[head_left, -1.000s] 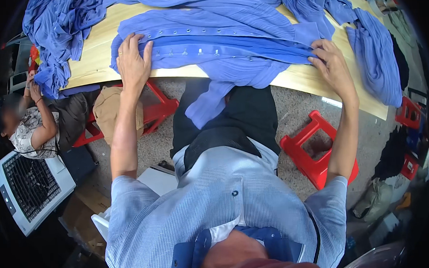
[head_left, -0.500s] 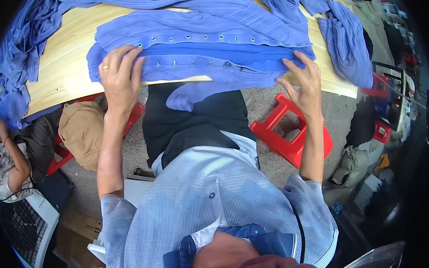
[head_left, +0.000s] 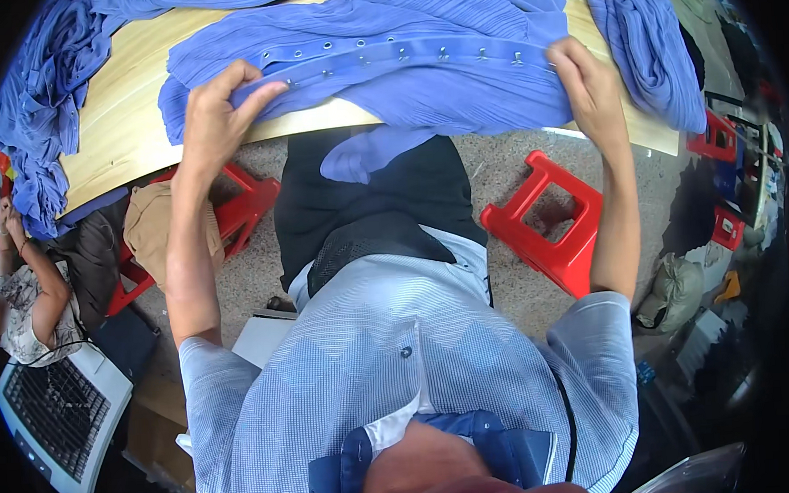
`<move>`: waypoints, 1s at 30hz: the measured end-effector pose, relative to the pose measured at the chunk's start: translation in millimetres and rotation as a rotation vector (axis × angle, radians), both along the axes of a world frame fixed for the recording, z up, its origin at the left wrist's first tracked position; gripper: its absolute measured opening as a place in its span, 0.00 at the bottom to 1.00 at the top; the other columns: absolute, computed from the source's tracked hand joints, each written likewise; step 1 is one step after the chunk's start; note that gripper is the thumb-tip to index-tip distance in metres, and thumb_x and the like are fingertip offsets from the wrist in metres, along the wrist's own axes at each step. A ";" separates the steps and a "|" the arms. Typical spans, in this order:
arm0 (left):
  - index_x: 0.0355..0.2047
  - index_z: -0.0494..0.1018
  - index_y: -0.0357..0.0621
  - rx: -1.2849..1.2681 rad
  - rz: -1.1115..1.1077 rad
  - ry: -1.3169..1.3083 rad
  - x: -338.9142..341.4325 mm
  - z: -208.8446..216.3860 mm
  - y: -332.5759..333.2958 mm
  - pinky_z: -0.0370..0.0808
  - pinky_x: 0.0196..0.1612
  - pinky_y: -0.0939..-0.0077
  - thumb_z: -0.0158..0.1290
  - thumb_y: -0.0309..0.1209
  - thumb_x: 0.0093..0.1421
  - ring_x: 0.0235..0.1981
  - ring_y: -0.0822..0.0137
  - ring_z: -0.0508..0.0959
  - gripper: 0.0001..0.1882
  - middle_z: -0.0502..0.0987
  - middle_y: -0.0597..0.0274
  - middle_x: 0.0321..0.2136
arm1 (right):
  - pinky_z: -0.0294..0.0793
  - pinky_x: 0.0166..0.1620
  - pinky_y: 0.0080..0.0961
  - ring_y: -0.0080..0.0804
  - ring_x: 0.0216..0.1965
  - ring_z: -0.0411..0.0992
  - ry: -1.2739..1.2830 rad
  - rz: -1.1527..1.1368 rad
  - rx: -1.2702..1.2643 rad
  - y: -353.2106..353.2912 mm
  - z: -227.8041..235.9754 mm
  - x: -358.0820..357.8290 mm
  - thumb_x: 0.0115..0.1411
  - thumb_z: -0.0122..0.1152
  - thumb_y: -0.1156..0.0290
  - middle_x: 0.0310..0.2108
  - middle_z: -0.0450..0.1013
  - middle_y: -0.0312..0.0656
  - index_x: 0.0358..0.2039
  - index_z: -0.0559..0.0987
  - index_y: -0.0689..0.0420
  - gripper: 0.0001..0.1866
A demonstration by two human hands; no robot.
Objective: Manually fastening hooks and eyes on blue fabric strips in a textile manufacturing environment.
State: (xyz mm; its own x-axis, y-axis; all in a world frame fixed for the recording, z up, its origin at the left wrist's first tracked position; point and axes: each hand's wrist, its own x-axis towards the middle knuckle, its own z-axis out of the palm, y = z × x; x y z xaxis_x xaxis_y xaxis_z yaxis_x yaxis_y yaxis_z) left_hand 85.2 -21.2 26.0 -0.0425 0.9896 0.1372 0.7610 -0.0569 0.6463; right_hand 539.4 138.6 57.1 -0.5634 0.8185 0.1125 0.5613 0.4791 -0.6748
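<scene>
A blue pleated garment lies across the front of the table. One of its edges is a band with a row of metal hooks; behind it, partly covered, runs a row of metal eyelets. My left hand holds the hook band's left end, its fingers curled and its thumb along the edge. At the band's right end, my right hand pinches the cloth between thumb and fingers. The band is stretched between both hands. A loose piece of the cloth hangs over the front edge above my lap.
More blue garments are heaped on the pale wooden table, at the left and right. Red plastic stools stand beside me, right and left. Another person sits at far left. A grey bag lies at right.
The hook band has moved away from me, up over part of the eyelet row. My right hand has moved up and right, its fingers now closed on the band's end.
</scene>
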 end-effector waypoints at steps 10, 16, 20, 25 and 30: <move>0.35 0.85 0.37 -0.099 0.053 0.225 -34.1 13.3 -10.5 0.75 0.30 0.63 0.73 0.40 0.65 0.21 0.54 0.79 0.16 0.80 0.49 0.21 | 0.73 0.30 0.39 0.44 0.21 0.71 -0.427 0.021 0.197 19.1 -1.1 12.2 0.63 0.80 0.51 0.21 0.76 0.48 0.29 0.82 0.62 0.25; 0.32 0.83 0.37 0.003 0.190 0.138 -44.7 -16.2 -18.7 0.75 0.31 0.65 0.75 0.34 0.62 0.22 0.60 0.78 0.15 0.81 0.52 0.22 | 0.74 0.32 0.37 0.42 0.23 0.75 -0.317 0.014 -0.037 26.6 -14.6 31.5 0.59 0.85 0.56 0.25 0.80 0.52 0.31 0.84 0.65 0.24; 0.31 0.81 0.36 0.133 0.228 0.165 -53.5 -32.3 -32.2 0.78 0.37 0.69 0.76 0.32 0.62 0.29 0.64 0.81 0.14 0.83 0.57 0.27 | 0.76 0.37 0.37 0.44 0.28 0.76 -0.353 0.039 0.122 33.2 -13.0 44.1 0.59 0.85 0.58 0.30 0.81 0.53 0.36 0.85 0.66 0.22; 0.42 0.80 0.42 0.282 0.373 0.108 -42.3 -43.1 -26.3 0.78 0.38 0.63 0.78 0.40 0.58 0.31 0.55 0.82 0.22 0.81 0.59 0.33 | 0.72 0.36 0.35 0.32 0.27 0.70 -0.267 -0.297 0.132 38.5 -38.2 50.6 0.74 0.71 0.55 0.24 0.70 0.41 0.43 0.81 0.62 0.20; 0.50 0.79 0.42 0.223 0.627 0.171 -31.4 -28.6 -17.9 0.79 0.34 0.61 0.76 0.43 0.60 0.28 0.55 0.81 0.26 0.80 0.58 0.33 | 0.71 0.34 0.38 0.32 0.26 0.71 -0.420 -0.541 0.195 33.7 -44.2 -6.5 0.74 0.70 0.51 0.25 0.74 0.41 0.43 0.84 0.60 0.21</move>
State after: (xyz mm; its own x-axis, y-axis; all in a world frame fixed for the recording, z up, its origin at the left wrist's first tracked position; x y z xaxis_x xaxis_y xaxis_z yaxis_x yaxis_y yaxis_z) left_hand 53.8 -39.1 -2.5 -0.5577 0.7324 0.3906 0.7837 0.3097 0.5384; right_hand 532.8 172.3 13.0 -0.1118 0.9827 0.1480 0.9485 0.1499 -0.2791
